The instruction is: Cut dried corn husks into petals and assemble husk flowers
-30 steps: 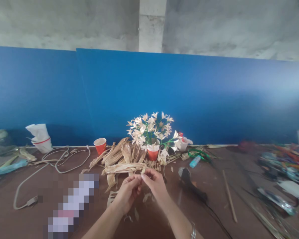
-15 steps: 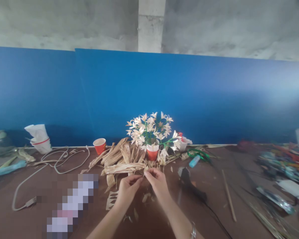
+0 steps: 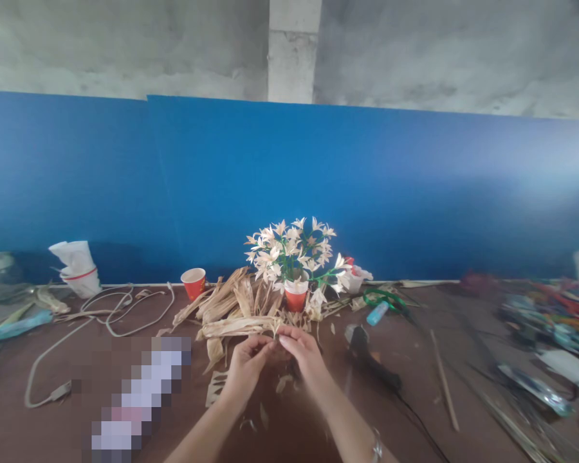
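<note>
Between the fingertips of both hands stands a small pale husk flower [image 3: 275,326], petals up, its lower end hidden by the fingers. My left hand [image 3: 248,364] pinches it low down. My right hand [image 3: 305,355] is closed at its right side, thumb and fingers together; what part it grips is hard to make out. Just beyond lies a heap of dried corn husks [image 3: 236,302]. Behind the hands, a red paper cup [image 3: 296,299] holds a bunch of cream husk flowers [image 3: 292,247] on green stems. A cut-out husk strip [image 3: 217,388] lies by my left wrist.
On the brown table [image 3: 212,437] are husk scraps [image 3: 264,416], a black hot-air tool [image 3: 374,363] with a cord, a stick [image 3: 444,381] and a blue bottle [image 3: 377,313]. Left are another red cup [image 3: 193,283] and a white cable [image 3: 110,315]. A blue panel [image 3: 212,180] stands behind.
The flower has come into clear view, petals upward between the fingertips. My right hand has shifted slightly down and left, and its fingers have moved closer to the left hand's.
</note>
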Demonstrator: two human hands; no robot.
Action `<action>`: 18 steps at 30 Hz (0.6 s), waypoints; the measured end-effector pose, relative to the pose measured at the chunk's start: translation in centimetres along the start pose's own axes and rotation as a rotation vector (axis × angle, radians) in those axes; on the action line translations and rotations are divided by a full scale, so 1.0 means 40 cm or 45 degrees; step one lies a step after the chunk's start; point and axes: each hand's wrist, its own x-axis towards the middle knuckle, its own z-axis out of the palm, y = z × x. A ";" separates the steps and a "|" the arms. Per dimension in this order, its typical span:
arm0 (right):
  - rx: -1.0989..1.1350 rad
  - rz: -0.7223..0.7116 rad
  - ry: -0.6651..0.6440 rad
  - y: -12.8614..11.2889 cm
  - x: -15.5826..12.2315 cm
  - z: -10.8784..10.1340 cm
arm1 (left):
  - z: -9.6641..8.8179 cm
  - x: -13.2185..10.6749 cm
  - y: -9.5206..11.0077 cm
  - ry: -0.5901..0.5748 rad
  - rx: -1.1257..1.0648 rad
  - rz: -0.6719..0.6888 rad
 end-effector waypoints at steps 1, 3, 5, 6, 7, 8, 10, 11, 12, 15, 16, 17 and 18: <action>0.069 0.042 -0.023 -0.002 -0.001 -0.002 | 0.001 -0.002 0.002 -0.029 -0.052 -0.033; 0.163 0.091 -0.084 -0.009 -0.004 -0.007 | 0.005 -0.007 0.006 -0.080 -0.097 -0.077; 0.201 0.108 -0.149 -0.016 -0.004 -0.010 | 0.008 -0.011 0.010 -0.115 -0.075 -0.087; 0.206 0.108 -0.171 -0.019 -0.004 -0.011 | 0.009 -0.012 0.011 -0.122 -0.053 -0.082; 0.204 0.104 -0.183 -0.020 -0.004 -0.013 | 0.011 -0.013 0.013 -0.124 -0.033 -0.077; 0.201 0.099 -0.182 -0.021 -0.003 -0.014 | 0.012 -0.014 0.014 -0.123 -0.019 -0.078; 0.194 0.100 -0.180 -0.019 -0.001 -0.018 | 0.013 -0.014 0.014 -0.115 -0.015 -0.094; 0.192 0.101 -0.185 -0.018 0.000 -0.020 | 0.013 -0.014 0.014 -0.115 -0.021 -0.105; 0.194 0.101 -0.191 -0.016 0.000 -0.022 | 0.013 -0.014 0.013 -0.122 -0.029 -0.117; 0.223 0.084 -0.194 -0.014 -0.001 -0.025 | 0.010 -0.012 0.010 -0.153 -0.057 -0.139; 0.230 0.077 -0.185 -0.015 -0.002 -0.025 | 0.009 -0.012 0.008 -0.166 -0.066 -0.144; 0.236 0.080 -0.178 -0.016 -0.003 -0.025 | 0.007 -0.012 0.006 -0.179 -0.076 -0.144; 0.243 0.092 -0.175 -0.019 -0.004 -0.024 | 0.006 -0.011 0.004 -0.190 -0.086 -0.143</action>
